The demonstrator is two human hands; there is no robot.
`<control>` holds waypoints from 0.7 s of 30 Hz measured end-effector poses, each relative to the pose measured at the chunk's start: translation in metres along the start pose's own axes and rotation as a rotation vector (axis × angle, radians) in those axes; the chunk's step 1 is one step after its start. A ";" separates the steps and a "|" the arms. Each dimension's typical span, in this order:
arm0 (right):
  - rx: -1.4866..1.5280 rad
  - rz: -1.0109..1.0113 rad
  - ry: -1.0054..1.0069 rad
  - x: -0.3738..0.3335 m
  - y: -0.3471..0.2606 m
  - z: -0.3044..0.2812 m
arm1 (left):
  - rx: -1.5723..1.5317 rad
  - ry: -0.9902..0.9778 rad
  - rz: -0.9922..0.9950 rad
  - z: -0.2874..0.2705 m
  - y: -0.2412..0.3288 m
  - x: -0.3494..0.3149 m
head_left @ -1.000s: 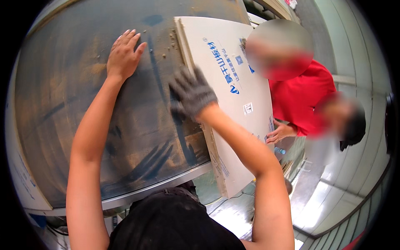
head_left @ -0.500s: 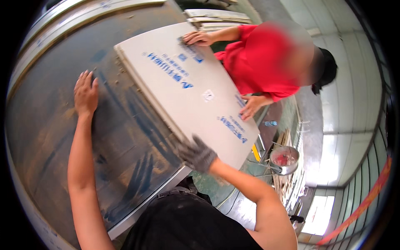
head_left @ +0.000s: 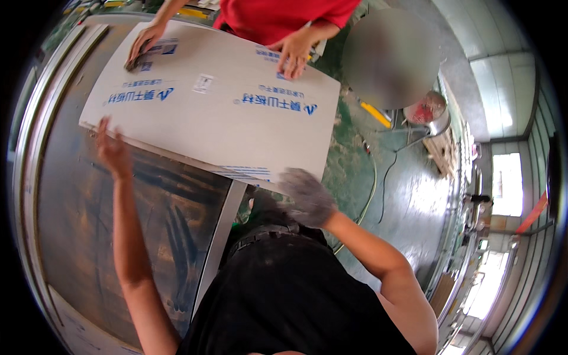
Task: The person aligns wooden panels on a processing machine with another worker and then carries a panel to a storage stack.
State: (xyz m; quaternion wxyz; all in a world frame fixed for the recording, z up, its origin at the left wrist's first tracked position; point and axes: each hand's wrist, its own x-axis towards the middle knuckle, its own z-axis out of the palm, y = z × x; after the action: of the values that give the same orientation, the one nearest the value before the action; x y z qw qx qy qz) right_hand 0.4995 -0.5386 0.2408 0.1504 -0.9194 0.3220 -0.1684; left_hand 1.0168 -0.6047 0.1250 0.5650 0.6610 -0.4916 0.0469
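A large white board (head_left: 225,130) with blue print lies partly on the dark, dusty table (head_left: 148,207), its right part out past the table's end. It looks like more than one layer at the near edge. My bare left hand (head_left: 113,151) is raised at the board's near left edge, fingers stretched and slightly blurred, holding nothing I can see. At the near right edge is my right hand (head_left: 310,198) in a grey glove; motion smears its fingers, so their grip on the edge cannot be made out.
Across the board, a person in a red shirt (head_left: 278,21) rests both hands on it, a small dark object (head_left: 137,62) under one. Pale rails (head_left: 44,148) run along the table's left side. A round metal drum (head_left: 435,112), a yellow bar (head_left: 376,112) and cables (head_left: 387,189) are rightward on the floor.
In view, the board has turned and shifted left. My left hand has left the flat tabletop and come to the board's edge. My gloved hand remains by the near edge.
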 end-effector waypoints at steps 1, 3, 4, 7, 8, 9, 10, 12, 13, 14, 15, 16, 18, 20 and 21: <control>0.009 -0.027 -0.089 0.013 -0.004 0.023 | -0.368 -0.046 -0.070 0.043 0.044 -0.005; -0.049 -0.156 -0.208 0.021 0.008 0.050 | 0.090 -0.402 0.240 0.092 0.121 -0.009; -0.116 -0.245 -0.243 0.015 0.021 0.058 | 0.106 -0.582 0.249 0.105 0.167 -0.012; -0.068 -0.281 -0.298 0.012 0.049 0.054 | 0.433 -0.730 0.322 0.129 0.185 -0.035; -0.007 -0.267 -0.330 0.019 0.058 0.043 | 0.543 -0.759 0.333 0.123 0.166 -0.047; 0.054 -0.237 -0.368 0.026 0.068 0.029 | 0.580 -0.797 0.306 0.123 0.167 -0.049; 0.094 -0.208 -0.399 0.037 0.090 0.018 | 0.591 -0.802 0.296 0.125 0.171 -0.049; 0.117 -0.171 -0.340 0.056 0.147 0.000 | 0.572 -0.831 0.306 0.121 0.172 -0.044; 0.070 -0.134 -0.298 0.068 0.185 -0.009 | 0.597 -0.842 0.301 0.119 0.175 -0.042; 0.022 -0.094 -0.253 0.083 0.224 -0.016 | 0.619 -0.853 0.302 0.117 0.175 -0.041; -0.029 -0.076 -0.199 0.107 0.265 -0.027 | 0.618 -0.848 0.303 0.115 0.170 -0.042; -0.088 -0.051 -0.142 0.128 0.306 -0.040 | 0.614 -0.856 0.304 0.118 0.168 -0.042; -0.230 -0.086 0.087 0.156 0.370 -0.059 | 0.604 -0.864 0.307 0.124 0.168 -0.040; -0.183 -0.253 0.040 0.166 0.369 -0.071 | 0.694 -0.869 0.234 0.126 0.172 -0.043; -0.154 -0.332 0.013 0.165 0.364 -0.071 | 0.752 -0.864 0.184 0.129 0.177 -0.049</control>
State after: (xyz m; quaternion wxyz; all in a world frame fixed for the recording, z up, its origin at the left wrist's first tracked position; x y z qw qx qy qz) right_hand 0.3947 -0.9289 0.1997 0.0475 -0.9676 0.1788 -0.1718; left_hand 0.8036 -0.6561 0.1721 0.0329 0.7299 -0.6827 -0.0067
